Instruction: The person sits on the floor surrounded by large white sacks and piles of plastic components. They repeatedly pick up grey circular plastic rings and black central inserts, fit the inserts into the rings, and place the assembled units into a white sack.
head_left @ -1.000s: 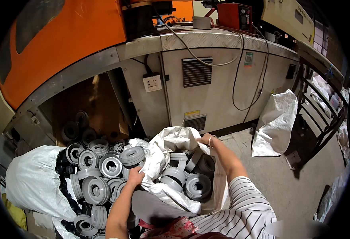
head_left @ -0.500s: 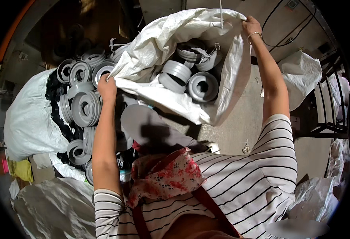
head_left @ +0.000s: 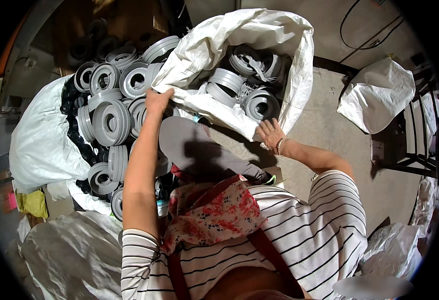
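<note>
A large white woven sack (head_left: 192, 103) stands with its mouth wide, several grey ring-shaped plastic parts (head_left: 261, 106) inside. At the left of its rim, my left hand (head_left: 158, 101) is closed on the folded edge. My right hand (head_left: 271, 134) lies at the near right part of the rim with its fingers spread, just below one grey ring. White strips of material (head_left: 259, 68) lie among the parts in the sack.
Left of the sack is a heap of grey rings (head_left: 110, 122), beside a full white sack (head_left: 42, 137) with black parts at its mouth. Another white sack (head_left: 378, 95) lies at the right by a dark metal rack (head_left: 413, 162). My knee (head_left: 189, 145) is just below the sack.
My right hand has let go of the sack's far right corner and come down to its near rim, its fingers now spread. My left hand has shifted slightly right, still holding the edge.
</note>
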{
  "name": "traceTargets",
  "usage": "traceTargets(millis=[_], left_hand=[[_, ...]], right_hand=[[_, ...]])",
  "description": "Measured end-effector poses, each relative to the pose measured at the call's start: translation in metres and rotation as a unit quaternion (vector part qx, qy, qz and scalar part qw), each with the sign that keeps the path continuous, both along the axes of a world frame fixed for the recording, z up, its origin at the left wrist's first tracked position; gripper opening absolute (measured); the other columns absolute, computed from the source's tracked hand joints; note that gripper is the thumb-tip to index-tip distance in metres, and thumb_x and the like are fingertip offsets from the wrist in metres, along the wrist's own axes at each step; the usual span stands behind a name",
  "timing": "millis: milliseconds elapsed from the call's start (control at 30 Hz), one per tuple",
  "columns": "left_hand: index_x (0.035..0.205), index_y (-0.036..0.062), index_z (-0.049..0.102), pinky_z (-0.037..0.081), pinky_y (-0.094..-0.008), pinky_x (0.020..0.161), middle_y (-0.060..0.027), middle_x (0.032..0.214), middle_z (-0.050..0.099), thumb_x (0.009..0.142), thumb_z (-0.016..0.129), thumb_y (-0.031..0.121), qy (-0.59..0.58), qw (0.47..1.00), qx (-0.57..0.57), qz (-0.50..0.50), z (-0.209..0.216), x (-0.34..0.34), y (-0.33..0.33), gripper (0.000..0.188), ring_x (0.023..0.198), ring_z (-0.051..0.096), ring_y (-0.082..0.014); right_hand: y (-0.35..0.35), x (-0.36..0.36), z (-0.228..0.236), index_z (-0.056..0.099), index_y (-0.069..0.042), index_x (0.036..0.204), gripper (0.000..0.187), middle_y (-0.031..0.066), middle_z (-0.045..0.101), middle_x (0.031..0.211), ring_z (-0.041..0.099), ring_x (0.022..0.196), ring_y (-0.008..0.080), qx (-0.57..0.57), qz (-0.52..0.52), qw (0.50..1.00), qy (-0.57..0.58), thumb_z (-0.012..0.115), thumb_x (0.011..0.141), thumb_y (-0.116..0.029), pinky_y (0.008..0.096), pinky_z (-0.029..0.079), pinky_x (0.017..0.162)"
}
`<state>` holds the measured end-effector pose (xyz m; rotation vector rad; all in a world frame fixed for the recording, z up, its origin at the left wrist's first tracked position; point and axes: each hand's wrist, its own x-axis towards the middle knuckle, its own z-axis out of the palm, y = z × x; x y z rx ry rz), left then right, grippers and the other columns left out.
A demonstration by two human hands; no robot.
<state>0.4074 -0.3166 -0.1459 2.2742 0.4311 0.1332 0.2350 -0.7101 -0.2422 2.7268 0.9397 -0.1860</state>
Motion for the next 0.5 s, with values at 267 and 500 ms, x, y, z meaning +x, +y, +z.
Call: traceTargets(millis=[267, 500], left_hand=[[0.103, -0.0115, 0.054, 0.044, -0.0233, 0.043, -0.0108, 0.071, 0.060, 0.071, 0.055, -0.006, -0.005, 0.931, -0.365, 0.024, 0.027, -0.013, 0.006, 0.032, 0.053, 0.056, -0.0139], [0.104, -0.0099, 0.058, 0.049, -0.0284, 0.051, -0.0122, 0.068, 0.062, 0.069, 0.061, 0.001, 0.027, 0.936, -0.352, -0.002, 0.032, -0.044, 0.008, 0.036, 0.058, 0.060, -0.0170]], right_hand=[[-0.057, 0.024, 0.103, 0.067, -0.010, 0.075, 0.012, 0.0132, 0.067, 0.080, 0.066, 0.075, 0.0273, -0.032, -0.098, 0.983, 0.149, 0.056, 0.076, -0.013, 0.0379, 0.050, 0.064], [-0.063, 0.005, 0.137, 0.070, -0.007, 0.082, 0.030, 0.0185, 0.066, 0.083, 0.065, 0.079, 0.0308, -0.104, -0.113, 0.950, 0.270, 0.065, 0.077, -0.036, 0.0390, 0.052, 0.071]])
